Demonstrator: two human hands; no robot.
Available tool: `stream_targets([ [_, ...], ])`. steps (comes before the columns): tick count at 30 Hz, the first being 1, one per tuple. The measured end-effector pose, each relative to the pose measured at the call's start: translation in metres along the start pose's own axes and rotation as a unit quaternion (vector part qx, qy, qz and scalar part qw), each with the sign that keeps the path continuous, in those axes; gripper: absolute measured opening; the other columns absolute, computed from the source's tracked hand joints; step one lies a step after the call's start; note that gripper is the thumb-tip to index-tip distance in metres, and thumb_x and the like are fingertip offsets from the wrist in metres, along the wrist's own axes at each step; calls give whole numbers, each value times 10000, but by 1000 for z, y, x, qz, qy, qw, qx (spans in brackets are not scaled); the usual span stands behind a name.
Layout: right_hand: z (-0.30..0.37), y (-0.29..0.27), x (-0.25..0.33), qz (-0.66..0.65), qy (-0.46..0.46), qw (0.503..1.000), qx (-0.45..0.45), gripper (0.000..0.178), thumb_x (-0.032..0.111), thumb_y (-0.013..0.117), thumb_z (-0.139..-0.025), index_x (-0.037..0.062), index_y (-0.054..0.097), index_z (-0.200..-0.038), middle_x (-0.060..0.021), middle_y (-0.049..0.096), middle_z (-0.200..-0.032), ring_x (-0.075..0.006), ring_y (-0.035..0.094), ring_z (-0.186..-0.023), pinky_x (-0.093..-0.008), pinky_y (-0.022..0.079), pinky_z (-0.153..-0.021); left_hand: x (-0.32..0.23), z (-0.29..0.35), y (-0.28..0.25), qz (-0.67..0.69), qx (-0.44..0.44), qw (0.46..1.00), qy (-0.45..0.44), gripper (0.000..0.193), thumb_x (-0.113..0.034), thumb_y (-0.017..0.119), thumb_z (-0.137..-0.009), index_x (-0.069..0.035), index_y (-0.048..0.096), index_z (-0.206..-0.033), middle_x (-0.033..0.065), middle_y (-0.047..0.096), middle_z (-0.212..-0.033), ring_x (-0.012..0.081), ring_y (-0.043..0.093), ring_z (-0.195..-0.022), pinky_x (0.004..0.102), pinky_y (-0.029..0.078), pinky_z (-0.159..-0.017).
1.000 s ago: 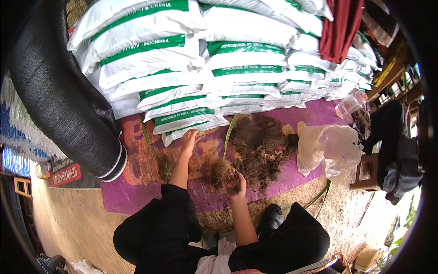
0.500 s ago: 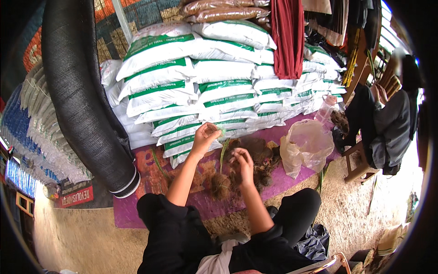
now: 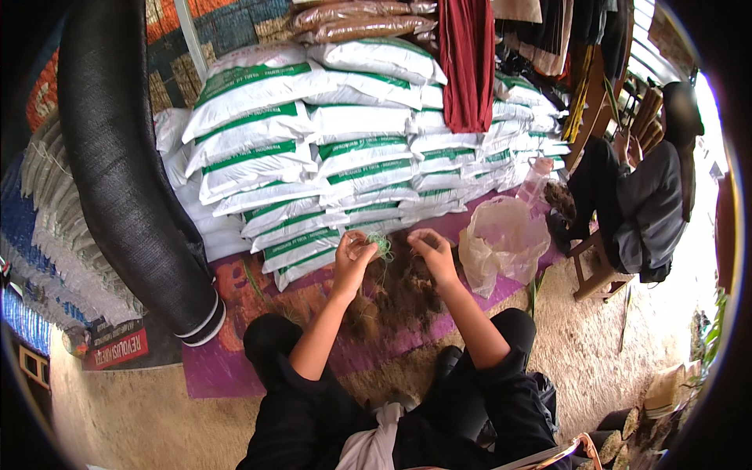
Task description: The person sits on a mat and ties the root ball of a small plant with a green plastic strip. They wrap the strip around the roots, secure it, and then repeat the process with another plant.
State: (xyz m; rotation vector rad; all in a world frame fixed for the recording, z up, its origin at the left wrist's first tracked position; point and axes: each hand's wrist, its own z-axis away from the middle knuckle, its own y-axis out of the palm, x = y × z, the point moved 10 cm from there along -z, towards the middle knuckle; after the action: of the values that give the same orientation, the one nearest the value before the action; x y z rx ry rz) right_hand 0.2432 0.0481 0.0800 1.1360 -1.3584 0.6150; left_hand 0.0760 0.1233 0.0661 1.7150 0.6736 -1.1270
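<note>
A loose tangle of thin green string (image 3: 383, 247) hangs from the fingertips of my left hand (image 3: 355, 258), which is closed in a pinch. To its right, my right hand (image 3: 432, 254) is raised at about the same height, its thumb and fingers drawn together. Whatever lies between those fingertips is too small to make out. Below both hands, brown fibrous clumps (image 3: 399, 301) lie on a purple sheet (image 3: 227, 368), partly blurred. Near my right hand stands a crumpled, translucent plastic bag (image 3: 505, 247) with its mouth open.
White and green sacks (image 3: 364, 160) are stacked across the sheet's far side. A thick black roll (image 3: 125, 172) leans at the left. On the right, another person (image 3: 646, 196) sits on a low stool (image 3: 599, 270). A red cloth (image 3: 467, 70) hangs over the sacks.
My right hand has risen from the brown clumps and come level with my left. The green string now shows as a larger, looser tangle. The whole view has shifted slightly.
</note>
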Motion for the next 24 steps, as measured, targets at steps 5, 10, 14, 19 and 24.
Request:
stream_targets([
  [5, 5, 14, -10, 100, 34, 992, 67, 141, 67, 602, -816, 32, 584, -952, 20, 564, -847, -53, 527, -768, -202, 415, -668, 4, 11, -3, -95, 100, 990, 19, 238, -41, 607, -805, -57, 481, -1006, 8, 507, -935, 81, 532, -867, 216, 447, -761],
  [10, 13, 43, -8, 246, -75, 955, 148, 208, 125, 638, -790, 50, 592, -978, -42, 547, -1032, -115, 526, -906, -263, 433, -728, 3, 23, 8, -196, 162, 967, -4, 238, -46, 568, -822, -57, 490, -1047, 23, 519, -974, 92, 521, -925, 238, 441, -793],
  [14, 10, 40, -34, 186, 26, 970, 151, 174, 104, 627, -794, -9, 599, -924, -62, 580, -940, -117, 549, -811, -259, 434, -746, 5, 19, 5, -208, 155, 966, -14, 243, -39, 531, -821, -55, 490, -1060, 24, 512, -972, 100, 519, -912, 243, 441, -786],
  [19, -2, 20, -51, 97, 81, 987, 100, 139, 116, 597, -838, 0, 591, -914, 4, 583, -861, -60, 519, -804, -225, 420, -713, 26, 4, -16, -48, 111, 989, -82, 298, -54, 463, -811, -41, 477, -1108, 19, 488, -946, 110, 500, -884, 264, 444, -768],
  [24, 1, 13, -53, 38, 156, 984, 73, 111, 154, 604, -834, 52, 599, -875, 20, 580, -839, -58, 516, -771, -222, 420, -698, 33, 0, -19, 106, 79, 982, -138, 329, -110, 460, -778, -47, 471, -1101, 38, 478, -981, 138, 497, -935, 346, 443, -829],
])
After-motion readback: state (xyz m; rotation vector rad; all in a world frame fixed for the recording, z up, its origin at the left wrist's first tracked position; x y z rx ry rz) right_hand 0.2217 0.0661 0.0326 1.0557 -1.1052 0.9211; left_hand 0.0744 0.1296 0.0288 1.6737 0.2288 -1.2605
